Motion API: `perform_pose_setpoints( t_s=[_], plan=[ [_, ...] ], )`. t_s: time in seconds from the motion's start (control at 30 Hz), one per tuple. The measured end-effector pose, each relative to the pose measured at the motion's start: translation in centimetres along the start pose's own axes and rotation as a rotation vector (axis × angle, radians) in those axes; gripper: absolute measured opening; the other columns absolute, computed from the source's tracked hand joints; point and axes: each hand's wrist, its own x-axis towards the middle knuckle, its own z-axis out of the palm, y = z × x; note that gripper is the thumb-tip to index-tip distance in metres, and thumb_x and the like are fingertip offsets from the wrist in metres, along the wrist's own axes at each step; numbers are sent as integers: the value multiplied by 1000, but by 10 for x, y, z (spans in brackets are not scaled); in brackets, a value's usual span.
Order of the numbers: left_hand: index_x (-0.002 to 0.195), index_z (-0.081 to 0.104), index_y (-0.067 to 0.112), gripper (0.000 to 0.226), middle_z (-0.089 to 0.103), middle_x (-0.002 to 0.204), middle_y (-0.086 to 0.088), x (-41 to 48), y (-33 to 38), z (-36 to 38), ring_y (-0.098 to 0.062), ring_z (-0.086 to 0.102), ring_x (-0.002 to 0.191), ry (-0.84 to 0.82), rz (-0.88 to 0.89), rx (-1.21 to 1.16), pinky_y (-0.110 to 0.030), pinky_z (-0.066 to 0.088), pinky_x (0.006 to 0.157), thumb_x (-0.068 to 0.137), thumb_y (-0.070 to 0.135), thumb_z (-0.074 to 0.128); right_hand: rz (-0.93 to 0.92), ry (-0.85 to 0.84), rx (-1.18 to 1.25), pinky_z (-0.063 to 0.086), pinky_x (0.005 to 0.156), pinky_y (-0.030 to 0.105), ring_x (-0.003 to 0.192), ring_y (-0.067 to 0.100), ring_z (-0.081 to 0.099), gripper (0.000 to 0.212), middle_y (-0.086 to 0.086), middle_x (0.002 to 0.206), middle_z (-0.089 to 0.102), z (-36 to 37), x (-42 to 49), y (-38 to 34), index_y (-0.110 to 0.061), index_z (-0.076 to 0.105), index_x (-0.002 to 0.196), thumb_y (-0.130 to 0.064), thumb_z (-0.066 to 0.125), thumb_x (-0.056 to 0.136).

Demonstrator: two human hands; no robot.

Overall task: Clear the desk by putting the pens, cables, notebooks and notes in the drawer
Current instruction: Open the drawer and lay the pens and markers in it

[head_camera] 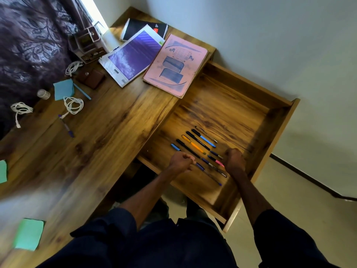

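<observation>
The wooden drawer point(280, 113) stands pulled open on the right, with several pens point(195, 145) lined up side by side on its floor. My left hand point(180, 161) is curled and pinches the end of a purple pen point(200, 167) at the near end of the row. My right hand point(233, 161) is curled knuckles-up over the pens' other ends; a pink-tipped pen point(219, 162) runs under it, and its fingertips are hidden. On the desk lie a pink notebook point(175, 64), a purple notebook point(133, 59), a black notebook point(143, 28), three white cables point(73, 104), and blue point(63, 88) and green notes point(29, 234).
A purple pen point(66, 127) and a blue pen point(82, 91) lie on the desk near the cables. A brown wallet point(90, 77), a small jar point(43, 93) and a clear organizer box point(88, 43) stand at the back left. A dark curtain hangs behind the desk.
</observation>
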Motion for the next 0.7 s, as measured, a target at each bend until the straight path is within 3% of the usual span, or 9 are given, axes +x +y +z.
perform_pose_setpoints(
  t_s=[0.2,0.3,0.4,0.7],
  plan=[
    [113,67,9,19,71,106,-6,-9,4,-43,-22,73,93,81,145,72,-29,62,74,95,13,65,-193,137,61,46,84,26,105,18,64,22,4,118,68,3,-8,-74,-15,73,113,-14,67,92],
    [111,68,8,17,72,103,-6,-15,8,-81,-20,74,87,206,268,165,-35,64,78,95,14,65,-375,137,116,46,85,25,103,17,63,18,3,111,71,11,-15,-131,-15,75,106,-16,67,91],
    [109,72,7,18,75,104,-5,-23,7,-132,-17,72,93,360,324,215,-36,60,86,93,13,65,-531,103,148,43,81,18,97,12,62,18,0,107,70,26,-26,-197,-15,73,107,-18,68,90],
    [98,75,9,16,78,94,-9,-52,-61,-289,-27,74,84,664,190,77,-41,60,83,88,9,62,-735,-109,113,53,81,38,91,27,66,18,11,98,71,86,-71,-375,-7,73,100,-12,63,87]
  ],
)
